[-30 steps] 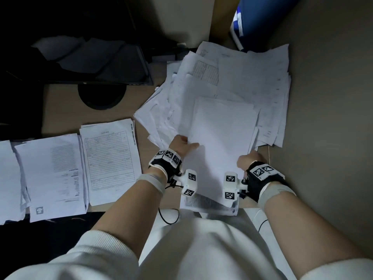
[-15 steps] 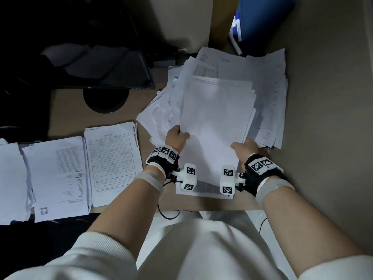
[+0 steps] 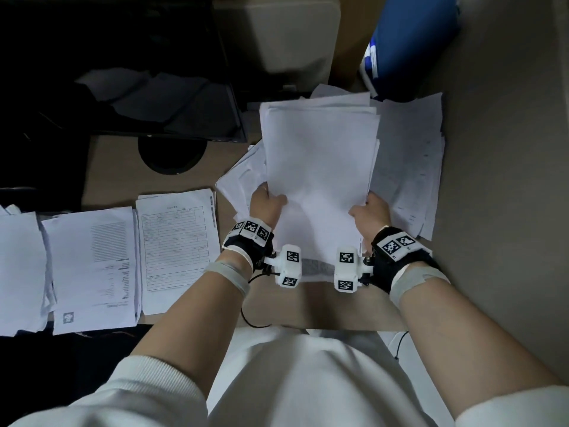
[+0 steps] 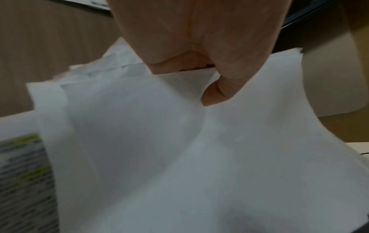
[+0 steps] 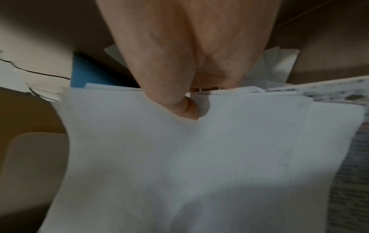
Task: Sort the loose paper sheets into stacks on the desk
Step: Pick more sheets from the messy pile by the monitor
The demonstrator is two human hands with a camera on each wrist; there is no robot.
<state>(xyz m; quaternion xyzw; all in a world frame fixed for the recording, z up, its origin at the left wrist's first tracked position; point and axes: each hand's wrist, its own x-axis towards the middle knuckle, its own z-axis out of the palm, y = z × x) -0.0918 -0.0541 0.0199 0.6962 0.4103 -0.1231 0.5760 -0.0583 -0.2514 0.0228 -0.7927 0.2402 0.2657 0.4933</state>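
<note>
Print on the sorted stacks [image 3: 92,266] at nine o'clock is too small to read. Left hand [image 3: 266,204] and right hand [image 3: 371,215] each pinch the blank-faced paper bundle [image 3: 320,180], thumbs on top.

Hands: two. Held paper bundle [image 3: 320,180]: one. Sorted stacks on desk: three. Loose pile [image 3: 409,167]: one.

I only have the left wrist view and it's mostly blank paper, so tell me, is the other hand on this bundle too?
Observer: Yes. The right hand grips the bundle of sheets at its right edge, opposite the left hand.
Operator: Any finished stacks on the desk yet?
Observer: Printed stacks lie side by side to the left of the hands.
Operator: What's under the bundle?
Observer: A loose, fanned pile of sheets spreads out beneath and to its right.
</note>
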